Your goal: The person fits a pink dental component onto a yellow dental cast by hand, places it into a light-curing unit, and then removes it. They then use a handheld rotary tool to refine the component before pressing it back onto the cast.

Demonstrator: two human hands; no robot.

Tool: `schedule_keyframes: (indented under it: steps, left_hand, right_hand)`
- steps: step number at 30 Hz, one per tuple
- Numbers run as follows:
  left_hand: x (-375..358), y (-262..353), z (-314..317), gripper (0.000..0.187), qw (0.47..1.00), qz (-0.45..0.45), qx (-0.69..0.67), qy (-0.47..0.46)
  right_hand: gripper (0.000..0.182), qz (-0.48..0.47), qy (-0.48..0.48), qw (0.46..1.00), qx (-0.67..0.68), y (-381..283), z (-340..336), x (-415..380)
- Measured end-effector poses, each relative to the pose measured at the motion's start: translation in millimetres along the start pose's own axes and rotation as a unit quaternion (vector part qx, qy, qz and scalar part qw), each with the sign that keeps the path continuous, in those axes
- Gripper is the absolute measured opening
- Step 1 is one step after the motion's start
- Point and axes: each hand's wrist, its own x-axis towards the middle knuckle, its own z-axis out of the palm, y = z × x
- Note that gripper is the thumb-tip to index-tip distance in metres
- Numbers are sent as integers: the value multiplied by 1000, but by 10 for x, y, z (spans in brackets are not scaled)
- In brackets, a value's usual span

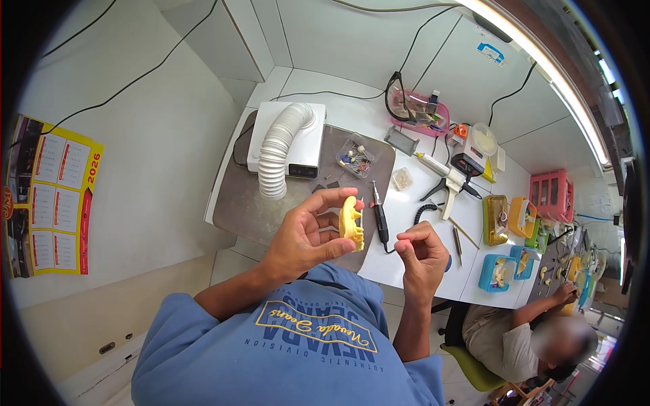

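Between the thumb and fingers of my left hand [308, 230] is a yellow dental model [349, 224], held upright with its tooth stumps facing right. My right hand [421, 260] is raised to the right of the model, apart from it, with thumb and forefinger pinched together; anything between the fingertips is too small to make out. A black rotary handpiece [380, 218] with a metal tip lies on the table between and beyond the two hands, its cord partly hidden.
A white machine [306, 145] with a flexible hose stands on the brown mat [237, 203]. Beyond are a box of burs [357, 157], a pink basket [433, 122] and a dispensing gun [447, 181]. Coloured trays [497, 273] stand right; a co-worker [501, 338] sits lower right.
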Motion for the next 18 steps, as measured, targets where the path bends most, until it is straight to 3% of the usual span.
schedule_keyframes:
  steps: [10,18]
  left_hand:
    - [20,56,29,73,1000,-1,6,-10]
    - [24,73,36,72,999,34,37,-5]
  right_hand:
    - [27,-12,1,1000,4,-112,58,16]
    - [27,-38,-27,999,6,-167,90,31]
